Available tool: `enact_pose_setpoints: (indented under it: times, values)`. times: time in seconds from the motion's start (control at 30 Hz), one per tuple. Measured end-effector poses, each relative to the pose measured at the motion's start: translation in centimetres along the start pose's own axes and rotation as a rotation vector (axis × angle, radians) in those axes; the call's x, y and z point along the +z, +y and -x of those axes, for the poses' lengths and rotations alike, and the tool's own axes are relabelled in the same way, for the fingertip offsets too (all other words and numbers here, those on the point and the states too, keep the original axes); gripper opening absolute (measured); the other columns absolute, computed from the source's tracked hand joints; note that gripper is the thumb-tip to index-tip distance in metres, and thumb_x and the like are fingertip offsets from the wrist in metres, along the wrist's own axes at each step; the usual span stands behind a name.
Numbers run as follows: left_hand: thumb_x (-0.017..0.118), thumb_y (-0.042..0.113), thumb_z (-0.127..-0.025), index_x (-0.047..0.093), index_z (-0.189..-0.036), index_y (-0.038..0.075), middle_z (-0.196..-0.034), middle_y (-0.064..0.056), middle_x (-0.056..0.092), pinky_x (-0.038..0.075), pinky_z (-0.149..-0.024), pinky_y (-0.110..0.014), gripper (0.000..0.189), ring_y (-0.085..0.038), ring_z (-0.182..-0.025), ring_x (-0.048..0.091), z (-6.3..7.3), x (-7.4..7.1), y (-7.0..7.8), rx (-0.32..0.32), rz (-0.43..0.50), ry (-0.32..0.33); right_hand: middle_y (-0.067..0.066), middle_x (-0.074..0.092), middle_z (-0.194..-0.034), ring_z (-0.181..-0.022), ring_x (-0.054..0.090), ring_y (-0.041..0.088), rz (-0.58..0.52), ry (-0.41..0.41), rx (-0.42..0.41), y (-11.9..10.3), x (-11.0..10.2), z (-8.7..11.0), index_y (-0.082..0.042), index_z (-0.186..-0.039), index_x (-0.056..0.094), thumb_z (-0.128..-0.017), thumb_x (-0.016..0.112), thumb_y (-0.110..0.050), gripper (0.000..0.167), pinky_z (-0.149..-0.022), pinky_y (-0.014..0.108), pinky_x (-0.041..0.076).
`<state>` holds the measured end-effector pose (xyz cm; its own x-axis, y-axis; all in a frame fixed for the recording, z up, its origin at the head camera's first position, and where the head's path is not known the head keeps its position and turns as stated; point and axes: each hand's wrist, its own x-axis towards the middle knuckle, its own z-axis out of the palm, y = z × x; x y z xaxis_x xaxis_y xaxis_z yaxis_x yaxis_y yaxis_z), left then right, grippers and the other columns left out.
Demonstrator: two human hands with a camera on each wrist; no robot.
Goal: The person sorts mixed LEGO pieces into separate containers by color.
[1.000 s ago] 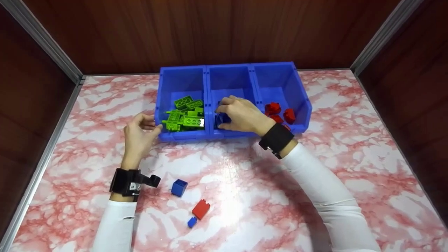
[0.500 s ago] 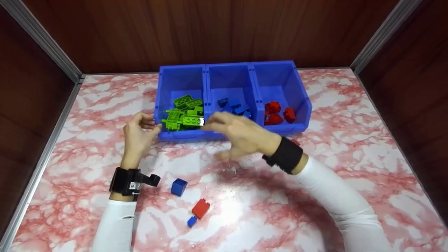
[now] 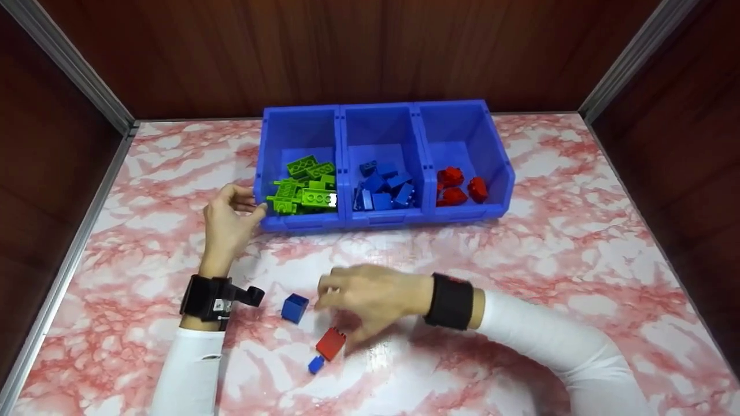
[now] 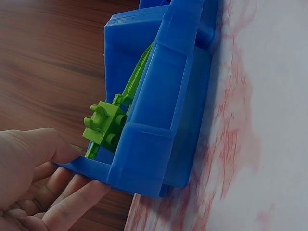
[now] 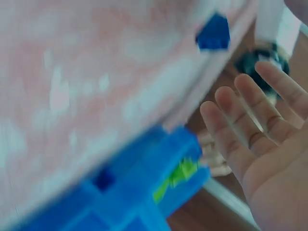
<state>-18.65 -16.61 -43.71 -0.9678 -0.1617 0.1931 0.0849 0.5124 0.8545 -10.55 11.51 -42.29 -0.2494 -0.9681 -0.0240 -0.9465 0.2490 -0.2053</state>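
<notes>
My left hand [image 3: 228, 222] grips the left wall of a blue three-compartment bin [image 3: 387, 218], thumb over the rim and fingers outside, as the left wrist view shows. Over the table in front of the bin is my right hand [image 3: 376, 292], blurred, its palm bare and fingers spread in the right wrist view [image 5: 269, 139]. Its fingertips are near a blue toy brick [image 3: 293, 309], and its thumb is close to a red toy brick [image 3: 330, 344]. At the red brick's lower corner lies a small blue brick [image 3: 315, 364].
Green bricks [image 3: 318, 199] fill the front of the left compartment, blue bricks [image 3: 383, 185] the middle one, red bricks [image 3: 453, 196] the right one. Dark wood-look panels [image 3: 370, 52] enclose the back and sides of the red-and-white marbled table [image 3: 555, 242].
My right hand has come out of the middle compartment and moved down toward the loose bricks, leaving the blue bricks in view. The left hand has stayed at the bin's left wall.
</notes>
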Motion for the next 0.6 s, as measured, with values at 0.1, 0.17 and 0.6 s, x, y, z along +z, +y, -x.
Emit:
enact_pose_setpoints:
  times: [0.1, 0.17, 0.6]
  values:
    - [0.076, 0.001, -0.09, 0.067, -0.116, -0.005, -0.108, -0.021, 0.073, 0.052, -0.076, -0.009, 0.028, -0.023, -0.093, 0.066, -0.1, 0.0, 0.0, -0.003, 0.001, -0.002, -0.001, 0.066, -0.129, -0.109, 0.064, 0.015, 0.016, -0.031, -0.047, -0.7, 1.2, -0.4, -0.021, -0.133, 0.068, -0.08, 0.087, -0.054, 0.066, -0.087, 0.025, 0.06]
    - [0.076, 0.001, -0.09, 0.067, -0.117, -0.005, -0.108, -0.021, 0.073, 0.052, -0.076, -0.009, 0.029, -0.022, -0.092, 0.066, -0.1, 0.1, 0.1, -0.004, 0.005, 0.0, -0.002, 0.065, -0.129, -0.11, 0.063, 0.015, 0.027, -0.049, -0.07, -1.2, 1.9, -0.6, -0.023, -0.133, 0.068, -0.082, 0.085, -0.052, 0.061, -0.089, 0.024, 0.059]
    - [0.075, 0.002, -0.089, 0.068, -0.114, -0.004, -0.106, -0.021, 0.075, 0.051, -0.074, -0.01, 0.027, -0.013, -0.085, 0.064, 0.1, 0.2, 0.1, 0.003, -0.001, 0.021, -0.005, 0.065, -0.108, -0.102, 0.063, 0.012, 0.041, -0.044, -0.092, -2.0, 3.8, -2.0, -0.02, -0.113, 0.074, -0.094, 0.076, -0.025, 0.02, -0.087, 0.021, 0.056]
